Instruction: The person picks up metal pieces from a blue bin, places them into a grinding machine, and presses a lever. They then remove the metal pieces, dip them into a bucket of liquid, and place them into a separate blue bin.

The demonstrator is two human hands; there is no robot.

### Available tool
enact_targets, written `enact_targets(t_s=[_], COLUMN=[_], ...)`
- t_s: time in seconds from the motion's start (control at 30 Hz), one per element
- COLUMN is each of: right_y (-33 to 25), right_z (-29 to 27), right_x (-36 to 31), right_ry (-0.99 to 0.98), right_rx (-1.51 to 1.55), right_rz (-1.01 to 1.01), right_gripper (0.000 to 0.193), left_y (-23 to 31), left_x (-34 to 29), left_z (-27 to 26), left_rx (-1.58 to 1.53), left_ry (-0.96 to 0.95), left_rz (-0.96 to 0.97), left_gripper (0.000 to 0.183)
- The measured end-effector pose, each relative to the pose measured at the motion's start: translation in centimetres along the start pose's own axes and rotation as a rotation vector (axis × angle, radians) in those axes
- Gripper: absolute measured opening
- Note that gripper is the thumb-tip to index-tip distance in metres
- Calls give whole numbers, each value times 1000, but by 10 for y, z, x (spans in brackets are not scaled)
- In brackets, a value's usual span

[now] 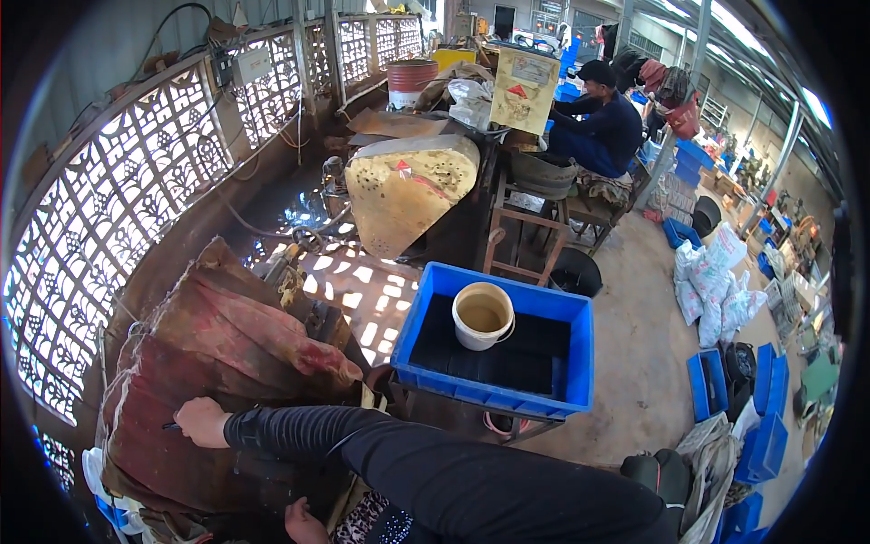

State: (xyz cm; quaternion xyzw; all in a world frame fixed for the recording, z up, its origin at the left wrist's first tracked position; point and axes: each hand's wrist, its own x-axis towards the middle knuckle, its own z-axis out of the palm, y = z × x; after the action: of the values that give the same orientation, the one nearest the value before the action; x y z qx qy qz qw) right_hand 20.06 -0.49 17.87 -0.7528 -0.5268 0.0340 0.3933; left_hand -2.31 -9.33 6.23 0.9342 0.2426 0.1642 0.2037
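My right arm, in a black sleeve, reaches across the lower view to the left. My right hand (201, 422) is closed on a small, dark, thin thing (170, 426), too small to make out. It is over a stained, dark red cloth (181, 363) draped over a bulky shape. At the lower edge, near the cloth's right side, is my left hand (304, 523). Its thumb side shows, but its other fingers are mostly hidden.
Ahead, a blue plastic tub (494, 402) with dark contents holds a white bucket (483, 313) of murky liquid. Beyond it stands a machine with a yellowish guard (412, 186). A seated person (598, 122) works farther back. White sacks (716, 281) and blue bins (766, 444) lie on the right.
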Motion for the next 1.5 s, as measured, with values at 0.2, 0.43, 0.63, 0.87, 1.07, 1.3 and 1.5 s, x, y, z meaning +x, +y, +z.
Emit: enact_targets(t_s=[0.2, 0.43, 0.63, 0.87, 1.07, 1.3, 1.5], right_y=[0, 1, 4, 3, 6, 7, 7], right_z=[-5, 5, -2, 1, 4, 5, 4], right_x=[-2, 7, 1, 1, 1, 1, 0], right_ry=[-19, -62, -19, -23, 8, 7, 22], right_rx=[13, -38, -38, -34, -28, -9, -8], right_rz=[-4, 18, -11, -19, -28, -25, -22], right_gripper=[14, 15, 16, 16, 17, 17, 17], left_y=[-8, -13, -19, -42, -34, -28, -15], left_x=[0, -3, -3, -2, -2, -2, -1], left_z=[2, 8, 14, 18, 17, 14, 8], left_rx=[-31, -45, -59, -108, -74, -40, -22], left_ry=[-35, -82, -10, -139, -109, -118, -100], left_rz=[5, -41, 35, 57, 36, 31, -6], left_gripper=[28, 29, 32, 35, 34, 31, 32])
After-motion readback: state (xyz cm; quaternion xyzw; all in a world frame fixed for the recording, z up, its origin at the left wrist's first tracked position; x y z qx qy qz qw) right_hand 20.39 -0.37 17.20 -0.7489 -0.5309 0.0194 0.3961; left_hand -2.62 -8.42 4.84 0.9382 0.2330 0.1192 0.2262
